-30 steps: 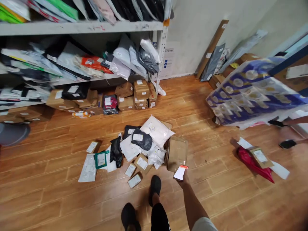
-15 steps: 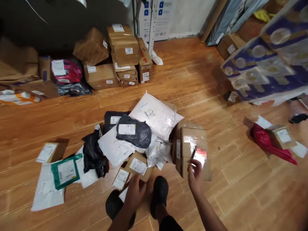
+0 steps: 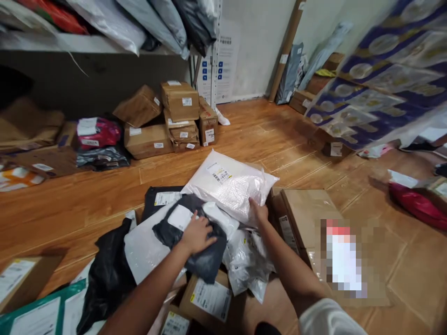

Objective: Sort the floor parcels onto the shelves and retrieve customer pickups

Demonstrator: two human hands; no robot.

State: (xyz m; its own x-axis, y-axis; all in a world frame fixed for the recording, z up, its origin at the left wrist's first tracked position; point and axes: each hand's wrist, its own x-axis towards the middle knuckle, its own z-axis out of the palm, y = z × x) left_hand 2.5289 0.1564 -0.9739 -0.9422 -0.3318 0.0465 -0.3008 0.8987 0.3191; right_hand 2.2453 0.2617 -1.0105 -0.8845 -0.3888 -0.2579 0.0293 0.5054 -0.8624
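Observation:
My left hand [image 3: 199,234] lies with fingers spread on a crumpled black mailing bag [image 3: 209,260] that has a white label. Under that bag is a flat white mailing bag [image 3: 139,249]. My right hand [image 3: 259,213] grips the near right edge of a puffy pale-pink bubble mailer [image 3: 228,181], some of its fingers hidden. Below it are crinkled silvery-white bags [image 3: 244,263]. Close to me is a small labelled cardboard box [image 3: 209,295]. A large carton [image 3: 307,204] stands to the right, a pixelated red and white patch [image 3: 344,260] over it.
Brown boxes [image 3: 179,102] are stacked along the wall under a shelf [image 3: 101,44] of bagged parcels. Purple wrapped packs [image 3: 370,88] rise at the right. A black bag [image 3: 108,265] and a green mailer [image 3: 66,302] lie at the left on the wood floor.
My left hand has gone from the small box onto the black bag. My right hand, holding a small item over the carton before, is now at the pink mailer. The view has tilted up.

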